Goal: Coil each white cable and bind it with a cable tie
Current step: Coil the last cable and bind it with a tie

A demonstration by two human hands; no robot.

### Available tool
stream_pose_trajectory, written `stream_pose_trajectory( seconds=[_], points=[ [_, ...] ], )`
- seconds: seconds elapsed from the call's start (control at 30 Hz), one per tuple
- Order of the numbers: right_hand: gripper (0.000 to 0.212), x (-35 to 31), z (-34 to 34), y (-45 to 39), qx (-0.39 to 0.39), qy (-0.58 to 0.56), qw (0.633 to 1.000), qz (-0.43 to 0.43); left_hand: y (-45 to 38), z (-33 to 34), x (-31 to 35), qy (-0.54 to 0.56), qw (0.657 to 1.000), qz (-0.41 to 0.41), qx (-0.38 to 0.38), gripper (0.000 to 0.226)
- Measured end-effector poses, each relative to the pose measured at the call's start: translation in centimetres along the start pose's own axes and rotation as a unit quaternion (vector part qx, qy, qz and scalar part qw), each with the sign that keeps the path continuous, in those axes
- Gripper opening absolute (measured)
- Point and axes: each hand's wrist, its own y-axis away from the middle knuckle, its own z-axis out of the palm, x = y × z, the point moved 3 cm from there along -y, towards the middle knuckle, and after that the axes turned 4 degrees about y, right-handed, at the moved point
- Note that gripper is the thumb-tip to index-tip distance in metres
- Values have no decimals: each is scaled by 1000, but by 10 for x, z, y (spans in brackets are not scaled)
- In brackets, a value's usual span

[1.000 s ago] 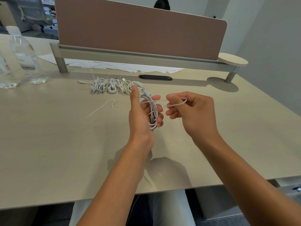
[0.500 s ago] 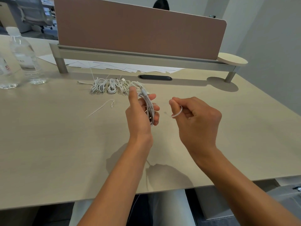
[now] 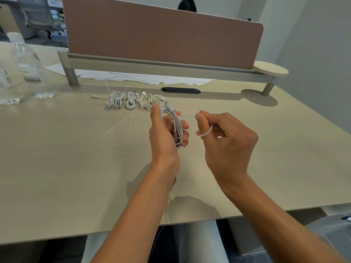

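Observation:
My left hand [image 3: 163, 135] grips a coiled white cable [image 3: 175, 126] upright above the beige desk [image 3: 76, 168]. My right hand [image 3: 226, 141] is just to its right, pinching a thin white cable tie [image 3: 206, 130] that curls around the index finger, its end stretching left toward the coil. Behind the hands a row of several coiled white cables [image 3: 133, 100] lies on the desk. A loose cable tie [image 3: 121, 125] lies to the left of my left hand.
Two clear water bottles [image 3: 30, 67] stand at the far left. A brown divider panel [image 3: 163, 37] on a grey rail crosses the back, with white papers [image 3: 144, 78] under it and a black cable slot [image 3: 180, 90]. A round shelf [image 3: 270, 70] sits at the rail's right end.
My right hand has curled the cable tie around its index finger and shifted slightly lower and closer. The left hand keeps holding the coil almost still.

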Motion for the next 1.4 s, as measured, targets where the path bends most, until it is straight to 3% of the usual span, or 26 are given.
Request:
stream_pose_trajectory(
  seconds=[0.07, 0.13, 0.23, 0.5, 0.6, 0.73, 0.87, 0.97, 1.1, 1.27, 1.4],
  points=[
    [6, -4, 3, 2, -13, -22, 999, 20, 0, 2, -1, 4, 1000, -7, -10, 75],
    [12, -8, 5, 3, -40, -93, 988, 114, 1, 3, -2, 10, 1000, -12, -21, 75],
    [18, -11, 8, -3, -99, -207, 937, 264, 2, 3, -5, 4, 999, -14, -46, 76],
    [18, 16, 16, -24, -263, -243, 854, 378, -3, 0, -6, -19, 993, -10, -120, 69],
    [22, 20, 18, -23, -299, -222, 850, 371, -4, -1, -11, -37, 992, 1, -121, 69],
    [6, 19, 19, -16, -278, -192, 876, 343, -6, -1, -15, -65, 994, 6, -83, 70],
    [24, 22, 10, -13, -378, -188, 840, 340, -6, -6, -12, -151, 988, 16, -36, 74],
    [33, 33, -6, -28, -441, -54, 849, 284, -8, -12, -12, -201, 978, 25, -40, 78],
    [18, 17, -9, -50, -342, -43, 920, 185, -8, -17, -14, -311, 949, 37, -42, 76],
    [10, -13, 23, -49, -426, -24, 901, 80, -7, -17, -17, -381, 922, 59, -29, 44],
    [6, -18, 35, -53, -446, 3, 894, 35, -8, -20, -12, -425, 902, 79, -7, 42]
  ],
)
